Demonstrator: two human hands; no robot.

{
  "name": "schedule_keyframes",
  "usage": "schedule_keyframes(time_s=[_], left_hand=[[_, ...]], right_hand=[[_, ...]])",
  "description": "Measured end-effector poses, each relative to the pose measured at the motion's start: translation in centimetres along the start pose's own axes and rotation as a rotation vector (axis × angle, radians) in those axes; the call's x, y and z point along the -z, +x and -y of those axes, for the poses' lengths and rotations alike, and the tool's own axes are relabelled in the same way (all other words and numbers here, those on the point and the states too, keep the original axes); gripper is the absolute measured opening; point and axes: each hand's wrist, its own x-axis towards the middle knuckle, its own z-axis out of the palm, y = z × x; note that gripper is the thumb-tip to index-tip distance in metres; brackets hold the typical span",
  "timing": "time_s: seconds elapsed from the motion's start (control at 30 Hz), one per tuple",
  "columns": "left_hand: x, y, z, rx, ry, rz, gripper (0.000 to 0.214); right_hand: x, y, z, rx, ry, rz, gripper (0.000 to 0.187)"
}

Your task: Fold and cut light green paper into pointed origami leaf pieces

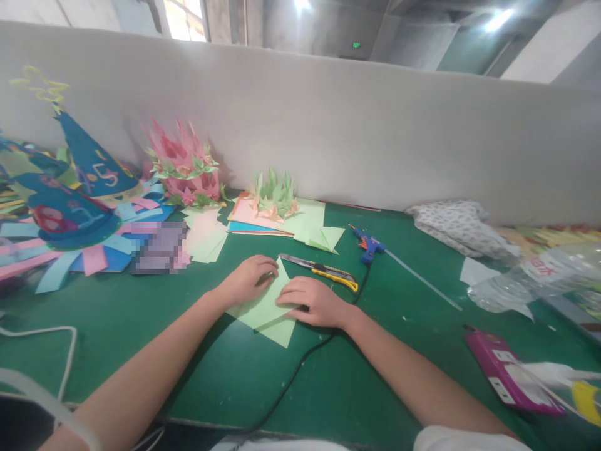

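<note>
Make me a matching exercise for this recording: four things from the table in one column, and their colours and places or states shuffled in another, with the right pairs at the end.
Things
1. Glue gun
2. Paper
3. Power strip
4. Cutter

Colours and places or states
A. Pale green, under the left hand and right hand
B. Partly yellow, lying just beyond the right hand
C. Magenta, towards the right edge of the picture
D. Mainly blue, with a pale stick reaching out from its back

Right pairs: 1-D, 2-A, 3-C, 4-B
</note>
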Motion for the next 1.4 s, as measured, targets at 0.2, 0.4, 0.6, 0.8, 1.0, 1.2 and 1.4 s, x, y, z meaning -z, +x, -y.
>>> schedule_keyframes(time_s=[0.2,0.4,0.6,0.8,1.0,1.2,1.4], left_hand=[[0.7,0.1,0.1,-0.014,0.020,0.049,0.021],[1.1,0.2,-0.3,-0.025,-0.101,0.126,0.025],[1.8,0.0,-0.6,0.240,-0.314,0.106,0.033],[2.7,-0.2,-0.7,0.289,-0.412,0.188,0.031],[2.3,-0.3,-0.5,0.211,-0.318,0.216,0.026],[2.0,-0.1,-0.2,0.092,-0.216,0.261,0.021],[1.9,-0.1,-0.1,0.077,-0.203,0.285,0.023]], right_hand=[[0.5,-0.3,-0.4,-0.124,0.167,-0.086,0.016],[-0.1,0.3,-0.8,-0.355,0.222,-0.169,0.017],[-1.3,0.9,-1.3,-0.550,0.145,-0.233,0.021],[-1.8,1.1,-1.5,-0.588,0.110,-0.255,0.017],[-1.9,1.2,-1.2,-0.622,0.119,-0.246,0.010],[-1.7,1.3,-0.9,-0.652,0.170,-0.226,0.020],[-1.8,1.3,-0.9,-0.660,0.146,-0.220,0.021]])
